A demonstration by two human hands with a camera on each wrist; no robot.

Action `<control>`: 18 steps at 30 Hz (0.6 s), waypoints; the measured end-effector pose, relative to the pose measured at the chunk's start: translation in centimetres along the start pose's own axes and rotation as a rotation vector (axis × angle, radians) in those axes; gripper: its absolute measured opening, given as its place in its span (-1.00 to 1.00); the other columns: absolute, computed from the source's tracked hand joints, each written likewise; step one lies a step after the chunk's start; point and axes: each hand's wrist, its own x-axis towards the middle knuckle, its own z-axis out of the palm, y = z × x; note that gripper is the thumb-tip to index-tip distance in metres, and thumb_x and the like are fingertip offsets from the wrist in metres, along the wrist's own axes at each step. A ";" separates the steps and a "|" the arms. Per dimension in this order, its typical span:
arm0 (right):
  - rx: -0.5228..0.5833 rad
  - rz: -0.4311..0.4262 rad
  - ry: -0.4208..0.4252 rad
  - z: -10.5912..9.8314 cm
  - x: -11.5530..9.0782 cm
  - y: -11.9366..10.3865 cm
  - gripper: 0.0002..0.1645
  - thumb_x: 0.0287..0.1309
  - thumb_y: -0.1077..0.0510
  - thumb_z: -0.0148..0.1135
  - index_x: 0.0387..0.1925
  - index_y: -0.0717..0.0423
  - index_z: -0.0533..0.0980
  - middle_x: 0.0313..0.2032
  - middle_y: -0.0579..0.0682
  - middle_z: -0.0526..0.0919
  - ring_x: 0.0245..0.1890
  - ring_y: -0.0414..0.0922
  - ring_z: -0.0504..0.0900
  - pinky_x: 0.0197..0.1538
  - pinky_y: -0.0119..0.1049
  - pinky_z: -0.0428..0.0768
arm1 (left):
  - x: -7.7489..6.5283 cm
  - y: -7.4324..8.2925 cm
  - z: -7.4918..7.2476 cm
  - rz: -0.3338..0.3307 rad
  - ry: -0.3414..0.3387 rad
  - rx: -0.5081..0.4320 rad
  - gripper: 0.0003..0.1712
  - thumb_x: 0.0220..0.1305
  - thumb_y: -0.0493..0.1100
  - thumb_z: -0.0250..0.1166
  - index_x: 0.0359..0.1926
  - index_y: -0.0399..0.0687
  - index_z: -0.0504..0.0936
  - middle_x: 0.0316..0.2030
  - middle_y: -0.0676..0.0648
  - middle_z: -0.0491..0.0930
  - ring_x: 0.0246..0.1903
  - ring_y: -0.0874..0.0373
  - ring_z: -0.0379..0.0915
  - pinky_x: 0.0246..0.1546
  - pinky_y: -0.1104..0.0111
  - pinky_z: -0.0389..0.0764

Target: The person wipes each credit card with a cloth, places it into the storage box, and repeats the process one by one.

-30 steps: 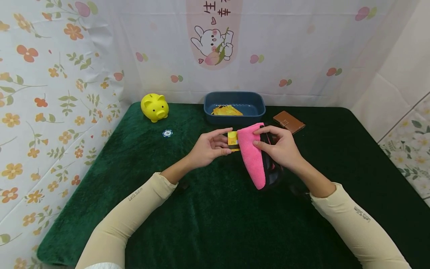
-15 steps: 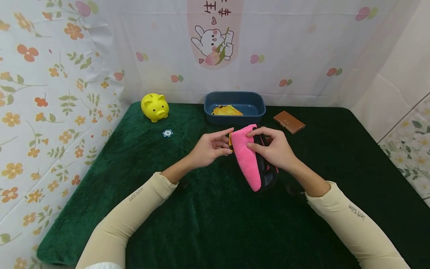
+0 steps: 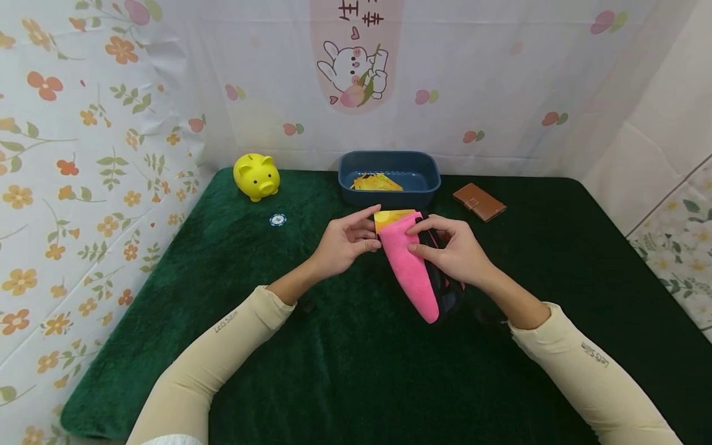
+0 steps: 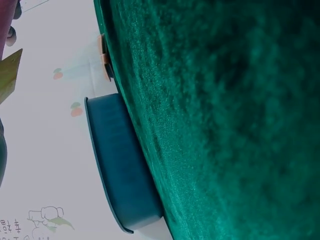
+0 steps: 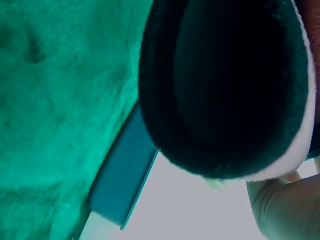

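My left hand pinches a yellow card at its left side, index finger by the top corner and thumb lower down. Part of the same card shows at the left edge of the left wrist view. My right hand grips a pink plush cloth with black edging, thumb and index finger on its pink face. The cloth overlaps the card's lower part and hides it, and its narrow end hangs down. In the right wrist view the cloth's dark side fills much of the picture.
Behind the hands stands a blue basin with several yellow cards. A brown wallet lies right of it. At the back left are a yellow piggy bank and a poker chip on the green tablecloth.
The pink cloth has moved left over the yellow card, then slightly down, so the card's top now shows above it. The left hand has shifted only a little.
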 end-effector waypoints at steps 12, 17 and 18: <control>-0.084 -0.020 0.060 -1.6 -0.9 0.5 -0.72 0.19 0.29 0.36 -0.04 0.08 0.66 -0.25 -0.02 0.61 -0.38 -0.06 0.40 -0.34 -0.26 0.39 | -0.1 0.5 -0.2 -0.004 0.022 0.018 -0.30 0.24 -0.47 0.31 0.39 -0.26 0.34 -0.01 -0.32 0.61 -0.12 -0.04 0.66 -0.15 0.25 0.70; -0.098 -0.024 0.107 -2.1 -0.8 0.9 -0.70 0.15 0.33 0.38 -0.05 0.12 0.66 -0.21 -0.02 0.66 -0.40 -0.08 0.39 -0.39 -0.31 0.40 | -0.2 0.7 -0.4 -0.022 0.030 -0.008 -0.32 0.25 -0.47 0.30 0.38 -0.26 0.35 -0.01 -0.33 0.60 -0.14 -0.03 0.65 -0.18 0.27 0.70; -0.100 -0.022 0.115 -2.1 -0.8 0.9 -0.71 0.15 0.33 0.38 -0.06 0.14 0.66 -0.20 -0.01 0.66 -0.41 -0.08 0.39 -0.41 -0.31 0.40 | -0.3 0.7 -0.4 -0.025 0.029 -0.012 -0.33 0.26 -0.47 0.29 0.38 -0.27 0.35 -0.01 -0.34 0.60 -0.14 -0.03 0.65 -0.18 0.27 0.70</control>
